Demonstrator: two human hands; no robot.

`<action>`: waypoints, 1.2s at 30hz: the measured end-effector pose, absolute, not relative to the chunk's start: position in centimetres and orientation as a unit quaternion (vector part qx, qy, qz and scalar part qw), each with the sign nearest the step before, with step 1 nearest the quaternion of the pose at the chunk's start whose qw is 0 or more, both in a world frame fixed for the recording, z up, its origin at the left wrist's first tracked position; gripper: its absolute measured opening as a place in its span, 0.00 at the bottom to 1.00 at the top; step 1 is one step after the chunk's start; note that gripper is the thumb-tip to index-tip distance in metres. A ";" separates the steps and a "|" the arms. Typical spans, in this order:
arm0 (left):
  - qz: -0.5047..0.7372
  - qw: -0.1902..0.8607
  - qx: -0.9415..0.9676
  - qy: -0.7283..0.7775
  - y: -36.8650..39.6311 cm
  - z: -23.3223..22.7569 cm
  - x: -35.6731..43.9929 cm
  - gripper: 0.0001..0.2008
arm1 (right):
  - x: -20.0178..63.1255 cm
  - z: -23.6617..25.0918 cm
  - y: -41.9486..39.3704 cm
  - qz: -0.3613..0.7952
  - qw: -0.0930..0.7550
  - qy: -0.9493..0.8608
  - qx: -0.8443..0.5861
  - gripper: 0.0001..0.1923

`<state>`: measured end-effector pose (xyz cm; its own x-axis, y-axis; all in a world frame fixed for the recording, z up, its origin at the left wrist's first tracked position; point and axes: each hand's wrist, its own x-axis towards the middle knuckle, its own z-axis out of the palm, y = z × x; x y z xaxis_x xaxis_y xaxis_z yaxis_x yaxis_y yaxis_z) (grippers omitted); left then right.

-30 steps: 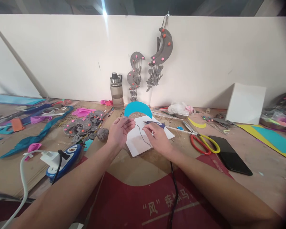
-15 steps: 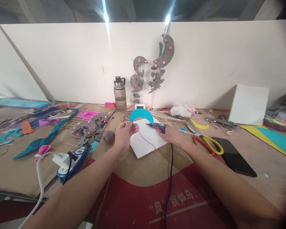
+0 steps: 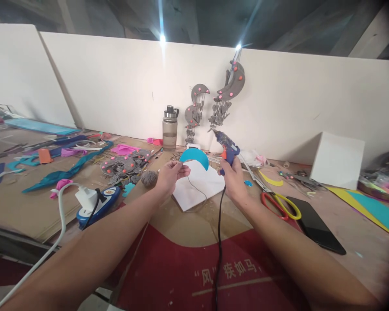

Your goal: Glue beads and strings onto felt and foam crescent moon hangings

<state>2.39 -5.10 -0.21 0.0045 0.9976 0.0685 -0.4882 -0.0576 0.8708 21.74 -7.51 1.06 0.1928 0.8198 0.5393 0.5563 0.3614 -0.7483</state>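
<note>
My left hand [image 3: 172, 176] pinches one end of a blue crescent cutout [image 3: 196, 158], which is raised over a white sheet [image 3: 194, 192]. A thin grey string [image 3: 196, 186] trails down from near those fingers across the sheet. In my right hand [image 3: 235, 177] is a blue hot glue gun [image 3: 227, 144], its nozzle tilted up and to the left, apart from the crescent. The gun's black cord [image 3: 219, 233] runs down toward me. A ball of grey yarn [image 3: 149, 178] lies just left of my left hand.
Scissors [image 3: 280, 205] with red and yellow handles and a black phone [image 3: 317, 226] lie at right. A water bottle [image 3: 170, 131] stands at the back near hanging grey moon ornaments [image 3: 235, 84]. A blue power strip [image 3: 99, 207] with a white plug sits at left.
My right hand has lifted the glue gun up from beside the crescent and tilted its nozzle upward. My left hand still holds the crescent. The camera view has shifted slightly.
</note>
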 end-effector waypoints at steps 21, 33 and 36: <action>0.611 0.597 0.378 0.357 -3.9 -2.7 2.6 0.09 | 19.4 -1.5 -9.1 0.170 0.485 -0.724 -0.460 0.18; 0.589 0.609 0.389 0.362 -3.9 -2.5 2.4 0.07 | 19.5 -2.1 -9.3 0.125 0.419 -0.739 -0.512 0.16; 0.584 0.606 0.394 0.370 -4.0 -2.2 2.6 0.07 | 19.5 -2.1 -9.4 0.120 0.408 -0.742 -0.518 0.17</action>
<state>2.63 -4.02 -2.24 0.0437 0.9990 0.0119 -0.4159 0.0074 0.9094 19.50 -9.37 -2.06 -0.1299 0.8667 0.4817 0.6708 0.4346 -0.6010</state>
